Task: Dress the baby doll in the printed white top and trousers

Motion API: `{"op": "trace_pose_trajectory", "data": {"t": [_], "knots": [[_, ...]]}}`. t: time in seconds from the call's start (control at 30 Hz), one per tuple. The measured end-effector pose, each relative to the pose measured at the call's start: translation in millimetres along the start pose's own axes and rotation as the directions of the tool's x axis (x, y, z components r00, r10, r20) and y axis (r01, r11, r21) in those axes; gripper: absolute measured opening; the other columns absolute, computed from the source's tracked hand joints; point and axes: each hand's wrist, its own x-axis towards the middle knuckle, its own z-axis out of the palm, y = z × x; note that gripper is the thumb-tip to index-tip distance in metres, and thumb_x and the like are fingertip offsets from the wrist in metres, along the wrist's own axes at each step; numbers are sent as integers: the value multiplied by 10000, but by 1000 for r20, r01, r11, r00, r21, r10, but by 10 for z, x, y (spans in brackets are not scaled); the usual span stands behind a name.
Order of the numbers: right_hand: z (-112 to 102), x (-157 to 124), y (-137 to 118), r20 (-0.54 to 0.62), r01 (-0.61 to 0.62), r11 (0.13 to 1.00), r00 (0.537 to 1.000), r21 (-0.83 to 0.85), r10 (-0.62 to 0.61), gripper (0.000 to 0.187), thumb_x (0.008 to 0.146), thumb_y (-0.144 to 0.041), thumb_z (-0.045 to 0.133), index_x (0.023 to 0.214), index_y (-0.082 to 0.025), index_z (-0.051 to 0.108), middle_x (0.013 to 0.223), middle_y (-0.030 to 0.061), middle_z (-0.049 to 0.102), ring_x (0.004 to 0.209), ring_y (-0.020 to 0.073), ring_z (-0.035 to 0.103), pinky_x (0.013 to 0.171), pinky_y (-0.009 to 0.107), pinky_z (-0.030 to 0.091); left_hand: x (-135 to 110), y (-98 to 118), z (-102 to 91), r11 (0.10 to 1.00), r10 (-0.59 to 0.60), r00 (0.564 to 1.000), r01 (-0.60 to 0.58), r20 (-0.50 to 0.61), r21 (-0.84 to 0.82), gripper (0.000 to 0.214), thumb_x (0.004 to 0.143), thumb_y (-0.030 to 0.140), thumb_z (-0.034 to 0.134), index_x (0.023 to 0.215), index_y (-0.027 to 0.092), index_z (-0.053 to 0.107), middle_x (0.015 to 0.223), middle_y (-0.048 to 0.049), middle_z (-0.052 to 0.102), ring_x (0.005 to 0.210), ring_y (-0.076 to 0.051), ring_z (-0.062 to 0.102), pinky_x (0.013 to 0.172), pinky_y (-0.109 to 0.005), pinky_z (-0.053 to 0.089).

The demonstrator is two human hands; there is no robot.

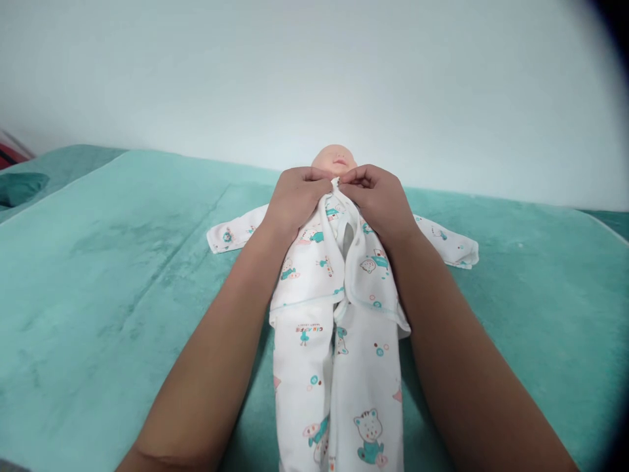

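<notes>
A baby doll (335,156) lies on its back, head away from me, dressed in a white printed baby jacket (312,269) and matching trousers (368,373). My left hand (299,196) pinches the jacket's neckline just below the doll's chin. From the other side, my right hand (376,196) pinches the same collar edge, fingertips close to those of the left. Between the hands a small peak of white fabric stands up. Lower down, the jacket's two front edges part in a narrow gap. Both sleeves lie spread out sideways on the bed.
A green plush cover (122,295) spreads under the doll and to both sides. Behind it rises a pale wall (314,78). Something red (10,156) shows at the far left edge, near a darker green fold of fabric (22,189).
</notes>
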Motion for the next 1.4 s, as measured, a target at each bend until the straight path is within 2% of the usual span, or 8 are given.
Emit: {"op": "trace_pose_trajectory", "data": {"t": [0.23,0.4,0.63,0.87,1.0,1.23,1.4], "knots": [[0,1,-20,-14,-4,1000,1000,-14,4,105,710,-159,705,779,-217,651,818,-6,683,819,166,636,883,413,557,32,-4,7,995,49,997,-42,-65,95,172,699,202,697,866,181,728,900,-34,750,818,-179,676,758,-290,553],[15,11,-26,-36,-30,999,999,-28,29,117,700,-149,707,772,-222,650,791,-10,674,797,168,636,836,395,557,10,29,35,972,103,991,-83,-83,218,93,732,192,670,808,181,721,900,-26,752,856,-181,674,813,-291,550],[40,2,-46,-28,-5,998,1000,-58,3,104,724,-165,701,773,-231,637,800,2,660,826,173,630,842,391,556,-38,82,67,961,115,992,-96,-58,259,138,792,295,672,723,179,702,823,-29,733,826,-185,652,740,-273,525],[53,8,-47,-25,21,996,999,-90,-24,132,704,-132,689,755,-230,617,809,-2,633,802,157,595,851,381,549,5,76,69,951,122,990,-96,-72,296,35,714,158,658,720,178,686,863,-48,724,869,-199,650,806,-298,517],[54,-6,-65,-18,5,995,1000,-102,-6,131,697,-140,677,764,-231,611,799,-5,619,800,161,584,827,375,537,26,75,61,964,99,993,-78,-70,256,123,668,112,642,766,176,681,880,-51,720,852,-194,654,791,-310,527],[39,-8,-63,2,7,992,1000,-128,-7,181,681,-111,640,801,-244,613,812,-12,583,821,176,566,838,401,515,31,16,65,999,10,999,-9,-53,31,236,662,85,624,863,196,676,873,-33,717,762,-163,654,697,-295,545],[27,-12,-56,-6,18,989,1000,-145,-19,191,679,-118,637,818,-244,603,857,-6,605,812,167,570,841,400,526,37,-19,38,999,3,1000,-2,-21,32,277,691,100,613,934,211,686,855,-29,698,760,-172,662,699,-321,547]]}}
